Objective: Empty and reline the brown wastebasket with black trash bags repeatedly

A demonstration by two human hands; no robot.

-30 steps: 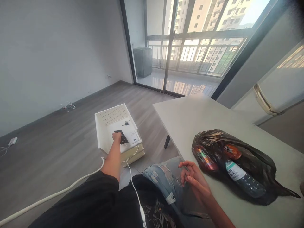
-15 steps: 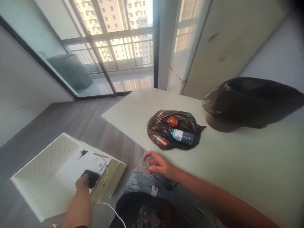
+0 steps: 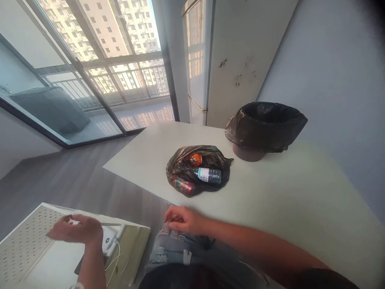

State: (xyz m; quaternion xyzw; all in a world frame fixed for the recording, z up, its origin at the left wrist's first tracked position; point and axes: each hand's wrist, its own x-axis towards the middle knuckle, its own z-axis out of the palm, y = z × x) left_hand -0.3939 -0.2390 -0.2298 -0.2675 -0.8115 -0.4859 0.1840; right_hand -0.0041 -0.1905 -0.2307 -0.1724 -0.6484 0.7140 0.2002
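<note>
My left hand [image 3: 76,229] hovers over a white stand with a perforated panel [image 3: 28,228], its fingers loosely bent and apart. A dark phone [image 3: 78,265] lies beneath that forearm, mostly hidden. Beside the wrist is a white device [image 3: 108,241] with a white cable. Over the knee of the torn jeans [image 3: 168,249] rests my right hand [image 3: 183,220], loosely curled, thumb apart, holding nothing visible. Just beyond it on the table sits a dark plastic bag [image 3: 174,164]. On or in it are a dark bottle [image 3: 212,176], an orange can [image 3: 196,159] and a red can [image 3: 184,186].
A bin lined with a black bag [image 3: 264,130] stands on the pale table [image 3: 288,200], toward the wall. Behind the table is a fridge [image 3: 237,48]. Sliding glass doors [image 3: 99,88] face a balcony, where a grey covered object [image 3: 51,108] stands.
My left hand has let go of the phone and risen up and leftward. The right hand's index finger has curled in. The view has turned right, shifting the bag and bin leftward.
</note>
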